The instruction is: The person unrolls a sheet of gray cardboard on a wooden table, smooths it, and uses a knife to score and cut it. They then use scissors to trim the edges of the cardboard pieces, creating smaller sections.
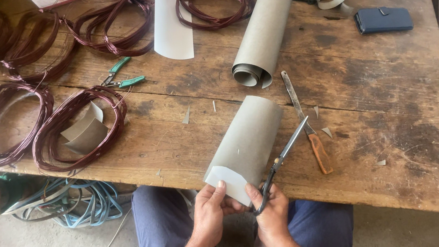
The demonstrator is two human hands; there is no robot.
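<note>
My left hand (209, 208) pinches the grey sheet (244, 143); my right hand (271, 212) holds open scissors (282, 160) (cut barely begun, most remains).

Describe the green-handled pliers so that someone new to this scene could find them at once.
On the wooden table, look left of the big grey paper roll, among the wire coils. The pliers lie flat between two coils. They alone have bright green handles; the file nearer the hands has an orange one.

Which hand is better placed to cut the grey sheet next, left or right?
Right. The right hand already grips the scissors, blades open beside the grey sheet. The left hand pinches the sheet's near corner, so it looks better placed to steady it.
</note>
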